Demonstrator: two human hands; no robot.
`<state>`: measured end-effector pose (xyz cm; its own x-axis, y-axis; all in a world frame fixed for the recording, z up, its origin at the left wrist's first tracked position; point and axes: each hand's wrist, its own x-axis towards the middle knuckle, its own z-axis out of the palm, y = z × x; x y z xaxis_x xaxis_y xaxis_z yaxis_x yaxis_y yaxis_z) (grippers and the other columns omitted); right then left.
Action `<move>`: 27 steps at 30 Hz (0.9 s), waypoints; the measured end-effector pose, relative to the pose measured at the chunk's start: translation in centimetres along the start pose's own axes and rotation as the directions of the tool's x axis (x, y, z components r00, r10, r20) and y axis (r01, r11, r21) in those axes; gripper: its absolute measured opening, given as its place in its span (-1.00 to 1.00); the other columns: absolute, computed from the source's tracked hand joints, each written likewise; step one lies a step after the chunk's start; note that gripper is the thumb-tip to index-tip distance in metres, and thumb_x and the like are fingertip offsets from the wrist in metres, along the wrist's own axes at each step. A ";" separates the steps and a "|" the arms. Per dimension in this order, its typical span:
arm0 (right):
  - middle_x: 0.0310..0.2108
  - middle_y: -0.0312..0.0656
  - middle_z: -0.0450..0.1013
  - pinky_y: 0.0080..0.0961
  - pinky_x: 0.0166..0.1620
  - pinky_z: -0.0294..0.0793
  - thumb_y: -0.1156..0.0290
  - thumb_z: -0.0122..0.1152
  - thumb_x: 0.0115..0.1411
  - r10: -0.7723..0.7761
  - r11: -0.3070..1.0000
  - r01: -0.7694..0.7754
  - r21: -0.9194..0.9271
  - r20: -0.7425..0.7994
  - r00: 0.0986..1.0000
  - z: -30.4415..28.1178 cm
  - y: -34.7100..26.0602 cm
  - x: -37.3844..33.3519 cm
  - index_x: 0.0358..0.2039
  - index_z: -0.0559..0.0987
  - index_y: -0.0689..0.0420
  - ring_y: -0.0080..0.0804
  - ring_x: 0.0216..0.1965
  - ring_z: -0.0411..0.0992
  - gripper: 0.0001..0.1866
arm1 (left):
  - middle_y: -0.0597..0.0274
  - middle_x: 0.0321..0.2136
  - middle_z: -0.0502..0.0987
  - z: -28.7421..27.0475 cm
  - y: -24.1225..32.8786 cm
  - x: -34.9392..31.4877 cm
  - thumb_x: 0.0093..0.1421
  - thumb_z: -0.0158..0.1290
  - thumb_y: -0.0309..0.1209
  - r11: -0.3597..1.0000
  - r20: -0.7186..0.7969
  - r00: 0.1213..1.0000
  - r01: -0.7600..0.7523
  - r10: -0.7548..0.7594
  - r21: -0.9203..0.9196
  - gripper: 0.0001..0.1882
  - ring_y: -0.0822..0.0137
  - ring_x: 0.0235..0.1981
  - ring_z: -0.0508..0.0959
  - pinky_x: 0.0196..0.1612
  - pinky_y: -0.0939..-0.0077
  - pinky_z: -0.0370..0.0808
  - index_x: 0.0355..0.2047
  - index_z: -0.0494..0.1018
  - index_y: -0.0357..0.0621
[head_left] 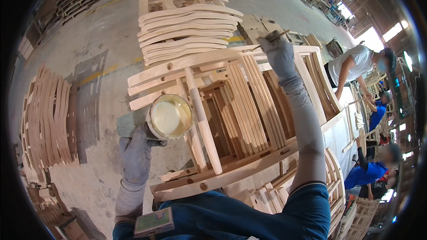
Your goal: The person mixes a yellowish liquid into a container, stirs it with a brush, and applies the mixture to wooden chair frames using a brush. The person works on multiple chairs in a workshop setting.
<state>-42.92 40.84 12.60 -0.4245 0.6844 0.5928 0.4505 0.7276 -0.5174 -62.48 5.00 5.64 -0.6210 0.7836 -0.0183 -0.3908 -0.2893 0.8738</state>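
My left hand, in a grey glove, is closed round the side of a round pot with cream-coloured liquid inside and a crusted rim. A flat grey-green piece juts out beside the pot, above my fingers. My gloved right hand grips a thin stick-like tool; its tip is at the far rail of a wooden frame, and whether it has bristles is too small to tell. Round dowel rungs run across this frame between its rails, which have dark holes. My left hand hangs over the frame's left side.
Curved wooden frames are stacked beyond mine, and another stack stands on the floor at left. Slats lie beneath the frame. At right, a person in a white shirt bends over wood; others in blue work behind.
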 end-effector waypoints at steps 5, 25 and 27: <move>-0.58 -0.09 0.50 -0.46 -0.41 0.41 0.20 0.28 0.07 0.068 0.992 -0.066 0.108 -0.021 0.997 1.7 -0.1 0.0 -0.42 0.54 0.23 -0.27 -0.55 0.47 -0.69 | 0.12 -0.25 0.52 0.3 0.0 -0.2 0.30 -0.19 -0.40 1.000 -0.010 1.000 -0.009 0.009 -0.010 -0.72 0.32 -0.40 0.58 -0.46 0.46 0.59 -0.04 0.31 -0.27; -0.55 -0.30 0.51 -0.62 -0.42 0.39 0.30 0.33 0.02 0.183 0.915 -0.210 0.345 0.110 0.977 1.9 -1.4 -0.3 -0.36 0.57 0.24 -0.56 -0.56 0.40 -0.73 | 0.07 -0.22 0.52 0.4 1.9 -1.6 0.31 -0.21 -0.41 0.999 -0.005 0.999 -0.048 0.048 0.002 -0.71 0.32 -0.35 0.57 -0.38 0.43 0.60 -0.06 0.33 -0.35; -0.54 -0.29 0.51 -0.62 -0.43 0.41 0.32 0.32 0.02 0.288 0.915 -0.307 0.264 0.108 0.952 1.2 -0.8 0.3 -0.37 0.57 0.25 -0.58 -0.55 0.41 -0.74 | 0.08 -0.23 0.52 0.5 1.9 -1.8 0.31 -0.21 -0.41 0.999 0.010 0.999 -0.047 0.047 0.007 -0.71 0.33 -0.35 0.57 -0.38 0.44 0.59 -0.06 0.33 -0.35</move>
<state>-44.33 40.47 12.45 -0.3589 0.8658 0.3486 0.3352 0.4682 -0.8176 -61.76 3.30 7.62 -0.6317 0.7747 0.0283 -0.3561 -0.3224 0.8771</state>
